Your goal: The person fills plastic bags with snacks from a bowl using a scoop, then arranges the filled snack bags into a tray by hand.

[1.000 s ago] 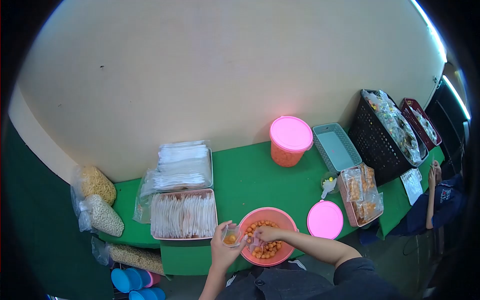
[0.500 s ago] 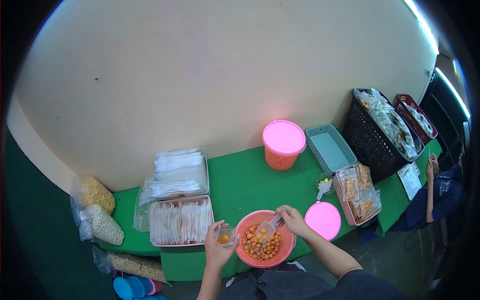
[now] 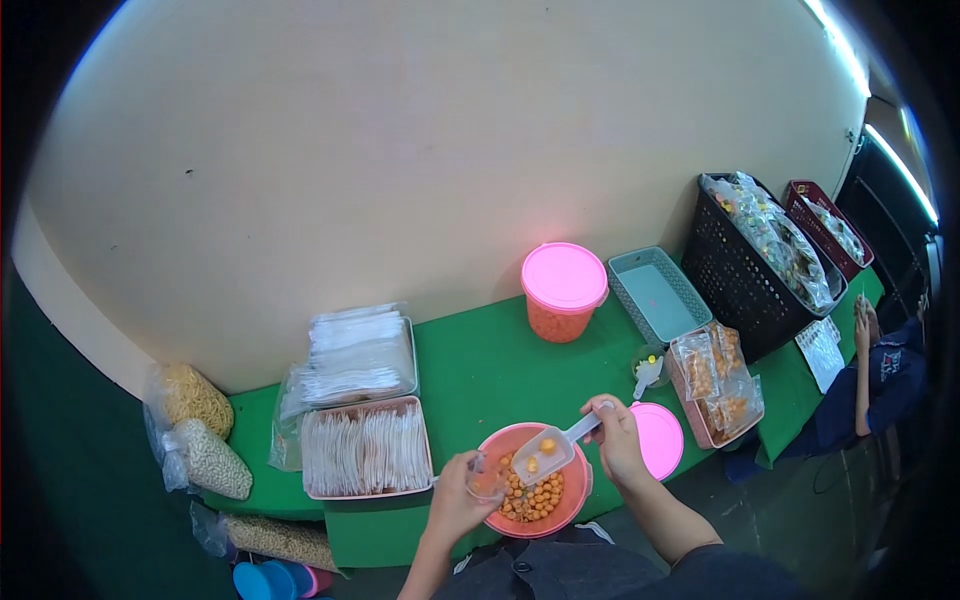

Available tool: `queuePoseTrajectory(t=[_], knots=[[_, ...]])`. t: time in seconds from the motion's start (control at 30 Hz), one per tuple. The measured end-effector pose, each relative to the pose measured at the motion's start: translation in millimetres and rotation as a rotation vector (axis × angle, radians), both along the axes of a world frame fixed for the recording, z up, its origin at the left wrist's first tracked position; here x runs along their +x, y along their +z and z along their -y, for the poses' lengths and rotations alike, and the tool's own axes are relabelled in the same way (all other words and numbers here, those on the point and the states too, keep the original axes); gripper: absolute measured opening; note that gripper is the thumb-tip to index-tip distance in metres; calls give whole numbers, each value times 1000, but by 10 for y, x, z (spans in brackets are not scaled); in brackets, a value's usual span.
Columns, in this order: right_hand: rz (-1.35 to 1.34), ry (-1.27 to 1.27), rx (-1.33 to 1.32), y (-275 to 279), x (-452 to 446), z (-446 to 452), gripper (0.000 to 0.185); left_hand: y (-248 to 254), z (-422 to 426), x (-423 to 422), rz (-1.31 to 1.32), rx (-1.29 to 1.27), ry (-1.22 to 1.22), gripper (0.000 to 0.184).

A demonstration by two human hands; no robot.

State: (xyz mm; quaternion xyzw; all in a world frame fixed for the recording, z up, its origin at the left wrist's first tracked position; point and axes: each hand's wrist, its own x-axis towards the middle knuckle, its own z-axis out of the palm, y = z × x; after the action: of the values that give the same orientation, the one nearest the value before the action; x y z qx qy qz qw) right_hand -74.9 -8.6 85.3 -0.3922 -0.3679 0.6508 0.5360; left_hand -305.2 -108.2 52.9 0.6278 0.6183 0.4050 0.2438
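A pink bucket [image 3: 583, 502] stands at the table's front edge, with round orange snack balls [image 3: 535, 503] inside. My right hand [image 3: 618, 445] grips the handle of a clear scoop [image 3: 546, 456], which is above the bucket with a couple of orange balls in it. At the bucket's left rim, my left hand [image 3: 460, 502] holds a small clear cup [image 3: 486, 482], tilted toward the bucket. Whatever is in the cup is hard to make out. Cup and scoop are close together but apart.
Left of the bucket sit trays of white packets [image 3: 365, 450]. Behind are a lidded pink bucket [image 3: 562, 290] and a teal basket [image 3: 660, 295]. On the right are a pink lid [image 3: 658, 440], a tray of bagged snacks [image 3: 715, 385], a black crate [image 3: 740, 270] and another person [image 3: 880, 380].
My right hand has lifted the scoop out of the balls, up and to the right. My left hand has moved the cup right to the bucket's rim and tipped it.
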Motion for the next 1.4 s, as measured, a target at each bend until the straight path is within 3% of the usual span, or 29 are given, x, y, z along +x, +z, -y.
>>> queuePoseTrajectory(t=[0.2, 0.27, 0.4, 0.5, 0.57, 0.6, 0.67, 0.7, 0.73, 0.77, 0.83, 0.97, 1.03, 1.07, 1.2, 1.27, 1.4], knots=[[328, 25, 368, 588, -62, 351, 12, 190, -37, 233, -94, 74, -96, 71], [618, 31, 923, 615, -39, 423, 6, 198, -40, 250, -35, 77, -116, 74], [547, 9, 1019, 740, -5, 517, 6, 93, -22, 246, 0, 57, -142, 78], [500, -81, 995, 744, 32, 501, 8, 44, -18, 261, 89, 166, -93, 83], [548, -186, 808, 675, 5, 423, 9, 59, -32, 205, 393, 342, -14, 76], [552, -152, 656, 599, -40, 355, 12, 64, -50, 153, 393, 343, -11, 76], [639, -10, 584, 378, -155, 215, 15, 77, -69, 11, 1229, 224, -128, 63], [723, 129, 509, 244, -205, 130, 19, 114, -44, -45, 1227, 227, -125, 63], [775, 291, 398, 28, -237, 90, 24, 169, -3, -96, 1408, 150, -132, 59], [772, 291, 399, -177, -287, 77, 24, 203, 25, -147, 1588, 68, -140, 58], [838, 523, 290, -556, -413, 63, 24, 82, 24, -232, 1555, 87, -183, 60], [860, 617, 174, -1298, -588, 60, 24, 98, 48, -250, 1566, 116, -180, 59], [1050, 935, 416, -1611, -627, 90, 26, 114, 70, -249, 1567, 133, -188, 59], [1106, 1051, 397, -1629, -639, 119, 26, 115, 85, -262, 1554, 137, -163, 59], [1132, 1088, 233, -1578, -652, 93, 25, 114, 131, -375, 1479, 145, -131, 57], [823, 977, -30, -1719, -584, 17, 25, 93, 143, -420, 1506, 155, -112, 59], [705, 941, -120, -1457, -460, -71, 26, 61, 143, -515, 1466, 198, -100, 58]])
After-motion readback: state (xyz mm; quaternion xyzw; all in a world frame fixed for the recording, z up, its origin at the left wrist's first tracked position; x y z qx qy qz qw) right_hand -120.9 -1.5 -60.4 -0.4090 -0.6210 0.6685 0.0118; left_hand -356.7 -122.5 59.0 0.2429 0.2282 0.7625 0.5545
